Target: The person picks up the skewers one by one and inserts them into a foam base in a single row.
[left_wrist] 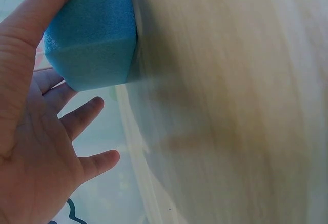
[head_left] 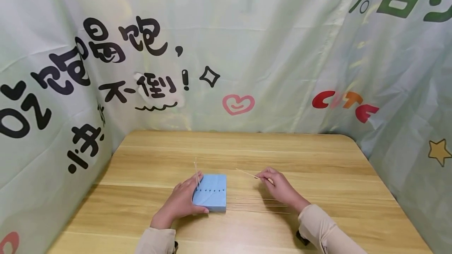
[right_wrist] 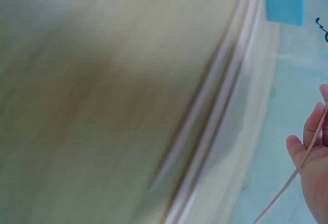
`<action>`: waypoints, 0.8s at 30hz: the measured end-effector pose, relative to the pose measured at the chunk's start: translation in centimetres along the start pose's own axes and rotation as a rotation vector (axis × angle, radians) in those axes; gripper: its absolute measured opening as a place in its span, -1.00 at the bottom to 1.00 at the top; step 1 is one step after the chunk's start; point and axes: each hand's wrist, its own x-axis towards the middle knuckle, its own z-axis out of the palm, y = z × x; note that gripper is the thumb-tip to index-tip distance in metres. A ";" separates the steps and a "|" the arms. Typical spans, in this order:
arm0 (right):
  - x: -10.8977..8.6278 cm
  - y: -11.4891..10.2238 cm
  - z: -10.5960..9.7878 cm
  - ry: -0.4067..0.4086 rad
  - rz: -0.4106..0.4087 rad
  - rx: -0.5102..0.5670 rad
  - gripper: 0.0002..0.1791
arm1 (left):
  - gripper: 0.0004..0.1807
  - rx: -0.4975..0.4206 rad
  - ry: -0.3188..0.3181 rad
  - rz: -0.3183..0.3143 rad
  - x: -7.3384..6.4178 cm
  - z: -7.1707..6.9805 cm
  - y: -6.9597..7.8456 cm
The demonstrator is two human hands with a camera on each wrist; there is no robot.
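Note:
A blue foam block point(head_left: 214, 201) with a row of small dark holes across its top rests on the wooden table. My left hand point(head_left: 181, 200) grips its left side, thumb on the near face and fingers toward the far one; two fingers spread free of it in the left wrist view. Thin wooden sticks point(head_left: 196, 169) stand up at the block's left end, leaning slightly apart. Right of the block, my right hand point(head_left: 279, 186) pinches one thin stick point(head_left: 246, 173) by its end, raised over the table and pointing left.
Several loose sticks point(head_left: 257, 205) lie side by side on the table point(head_left: 247, 152), between the block and my right forearm, partly under that hand. A printed cloth curtain point(head_left: 282, 62) surrounds the table at the back and sides.

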 end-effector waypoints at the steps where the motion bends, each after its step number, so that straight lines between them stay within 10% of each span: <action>1: 0.2 -0.2 0.0 0.014 0.007 0.004 -0.83 | 0.27 0.000 0.000 0.002 0.0 0.0 0.0; 9: 1.6 -3.2 0.1 0.059 0.168 0.234 -0.88 | 0.27 -0.001 -0.005 0.000 -0.1 0.2 -0.2; 24: 4.4 -6.3 1.4 0.074 0.166 0.435 -0.91 | 0.25 -0.001 -0.003 0.008 0.0 0.0 0.0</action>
